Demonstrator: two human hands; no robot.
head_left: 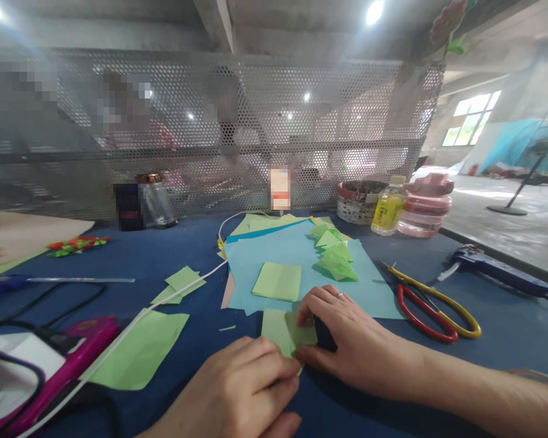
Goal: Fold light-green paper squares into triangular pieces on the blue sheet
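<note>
A small light-green paper piece (283,328) lies on the blue table near the front. My left hand (237,389) is curled, its fingers pinching the paper's lower edge. My right hand (351,340) has a ring on it and presses fingertips on the paper's right part, fingers bent over it. Just beyond lies a green paper square (277,281) on a light-blue sheet (296,255). A row of folded green paper pieces (335,252) rests on that sheet to the right.
Red and yellow scissors (432,304) lie right of the sheet; a blue glue gun (497,267) farther right. A pink glue gun (50,371) with cords sits front left beside green scraps (137,356). Bottles, a basket and a mesh screen (256,121) stand behind.
</note>
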